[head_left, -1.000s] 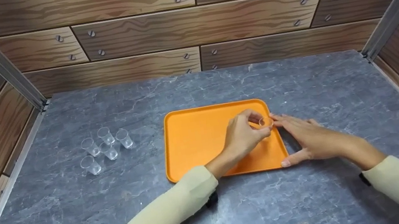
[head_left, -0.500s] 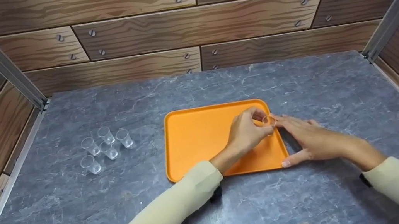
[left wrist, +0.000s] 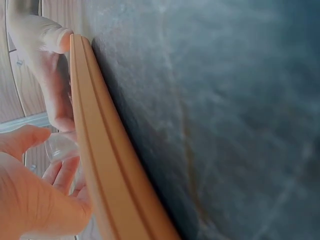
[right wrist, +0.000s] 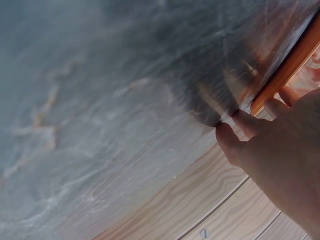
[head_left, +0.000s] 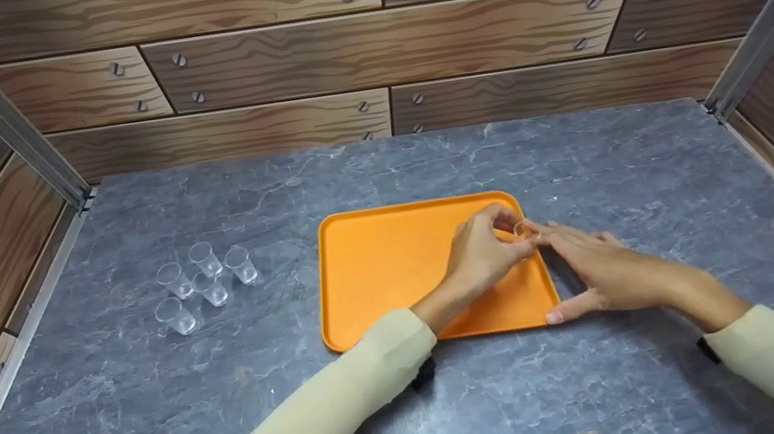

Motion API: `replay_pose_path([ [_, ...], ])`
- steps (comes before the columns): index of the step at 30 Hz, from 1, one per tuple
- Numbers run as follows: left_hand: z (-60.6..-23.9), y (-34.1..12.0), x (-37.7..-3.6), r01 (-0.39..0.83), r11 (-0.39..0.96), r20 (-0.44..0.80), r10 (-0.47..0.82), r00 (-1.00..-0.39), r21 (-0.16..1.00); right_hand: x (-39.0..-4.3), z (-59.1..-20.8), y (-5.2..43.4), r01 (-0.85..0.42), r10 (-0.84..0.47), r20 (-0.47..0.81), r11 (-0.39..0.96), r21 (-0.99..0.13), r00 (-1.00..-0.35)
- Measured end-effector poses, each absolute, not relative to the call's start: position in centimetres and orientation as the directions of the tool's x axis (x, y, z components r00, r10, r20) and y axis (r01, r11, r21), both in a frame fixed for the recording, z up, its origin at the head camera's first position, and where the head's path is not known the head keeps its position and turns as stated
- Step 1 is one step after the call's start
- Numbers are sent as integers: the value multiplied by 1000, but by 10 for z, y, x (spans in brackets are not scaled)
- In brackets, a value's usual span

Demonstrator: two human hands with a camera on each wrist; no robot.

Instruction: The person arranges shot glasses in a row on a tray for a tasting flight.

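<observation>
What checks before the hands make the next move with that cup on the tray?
1. Left hand pinches the small clear cup: ok.
2. Cup is over the orange tray, near its right rim: ok.
3. Cup bottom seated on the tray: cannot tell.
4. Right hand lies flat along the tray's right edge, steadying it: ok.
5. Five spare cups stand upright on the counter, apart from the tray: ok.

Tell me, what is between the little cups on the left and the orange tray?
Nothing: the head view shows only bare grey tabletop between the cluster of clear cups and the orange tray.
</observation>
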State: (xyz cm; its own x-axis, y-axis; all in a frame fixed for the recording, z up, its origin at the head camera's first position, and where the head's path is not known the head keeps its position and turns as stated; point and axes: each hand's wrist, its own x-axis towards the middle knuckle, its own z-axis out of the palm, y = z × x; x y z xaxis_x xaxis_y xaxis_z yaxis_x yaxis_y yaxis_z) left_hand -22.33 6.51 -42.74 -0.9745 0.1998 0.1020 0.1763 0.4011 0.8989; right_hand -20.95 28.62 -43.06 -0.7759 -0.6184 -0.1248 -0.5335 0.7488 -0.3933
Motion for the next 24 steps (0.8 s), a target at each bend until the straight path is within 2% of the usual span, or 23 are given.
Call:
replay_pose_path([
  [10, -429, 63, -221, 133, 377, 60, 199, -978, 916, -208, -429, 286, -511, -605, -147, 760, -402, -783],
  [24, -428, 54, -214, 115, 265, 55, 225, -973, 957, -209, -430, 287, -506, -605, -147, 756, -416, -783],
])
